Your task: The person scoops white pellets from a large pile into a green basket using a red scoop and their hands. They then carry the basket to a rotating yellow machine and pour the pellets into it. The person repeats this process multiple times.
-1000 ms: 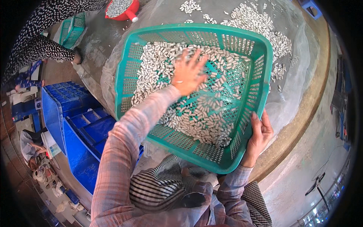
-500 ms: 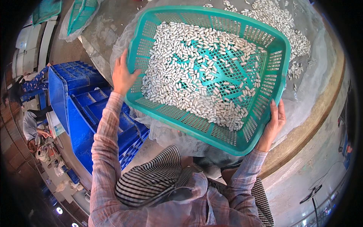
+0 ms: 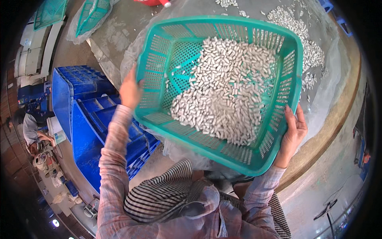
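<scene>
Between my hands is a large green plastic basket [image 3: 217, 161] with slotted walls and a mesh bottom. A layer of small whitish, capsule-shaped pieces [image 3: 223, 87] covers the middle and right of its bottom; some of them are smeared by motion. On the basket's left rim, my left hand [image 3: 130, 91] is closed, its thumb near the inner side and its outline blurred. At the near right corner my right hand [image 3: 292, 133] grips the outer wall, with fingertips at the rim. The undersides of both grips are hidden by the basket.
Loose heaps of the same pieces [image 3: 300, 38] lie on a sheet at far right. Blue crates [image 3: 89, 115] stand to the left. Two smaller green baskets and a red object [image 3: 149, 2] are at the far edge. Another person [image 3: 32, 129] is at far left.
The pieces have slid from the basket's left side toward the middle and right, baring mesh at left. The basket sits slightly nearer me. A red object shows at the far edge.
</scene>
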### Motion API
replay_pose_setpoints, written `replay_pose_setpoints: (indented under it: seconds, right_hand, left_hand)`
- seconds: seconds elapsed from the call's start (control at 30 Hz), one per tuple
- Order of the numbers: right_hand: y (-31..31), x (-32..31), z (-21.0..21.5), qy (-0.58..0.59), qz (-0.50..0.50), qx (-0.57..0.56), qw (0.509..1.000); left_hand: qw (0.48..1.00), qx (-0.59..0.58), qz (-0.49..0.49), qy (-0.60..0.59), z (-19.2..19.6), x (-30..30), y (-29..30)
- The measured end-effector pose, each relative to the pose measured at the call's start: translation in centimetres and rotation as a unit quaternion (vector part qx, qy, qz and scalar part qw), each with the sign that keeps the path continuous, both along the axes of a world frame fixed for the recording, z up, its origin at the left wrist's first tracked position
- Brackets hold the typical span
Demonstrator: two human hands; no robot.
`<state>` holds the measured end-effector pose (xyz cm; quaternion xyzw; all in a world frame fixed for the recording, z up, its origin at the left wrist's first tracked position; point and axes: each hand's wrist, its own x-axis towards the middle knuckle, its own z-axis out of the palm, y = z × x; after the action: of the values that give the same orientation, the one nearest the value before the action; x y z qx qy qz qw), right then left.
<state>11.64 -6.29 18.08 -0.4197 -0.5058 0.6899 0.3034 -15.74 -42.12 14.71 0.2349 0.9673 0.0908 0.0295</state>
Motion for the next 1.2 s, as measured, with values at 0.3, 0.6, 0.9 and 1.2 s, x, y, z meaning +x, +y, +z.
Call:
replay_pose_setpoints:
  seconds: [0.3, 0.6, 0.9, 1.2]
  right_hand:
    - [-2.6, 0.6, 1.4, -0.031, 0.014, 0.012, 0.999]
    - [-1.1, -0.3, 1.8, -0.064, 0.008, 0.013, 0.998]
    - [-1.8, 0.3, 1.3, -0.051, -0.010, -0.009, 0.999]
    - [-1.5, -1.1, 3.1, -0.060, -0.010, 0.011, 0.998]
  left_hand:
    - [0.961, 0.168, -0.220, 0.000, -10.5, 3.5, 17.8]
    - [0.828, 0.087, -0.521, -0.189, -3.9, 15.0, 20.5]
    - [0.952, 0.138, -0.269, -0.049, -12.3, -0.6, 13.0]
    - [0.850, 0.115, -0.485, -0.172, -3.0, 14.9, 22.1]
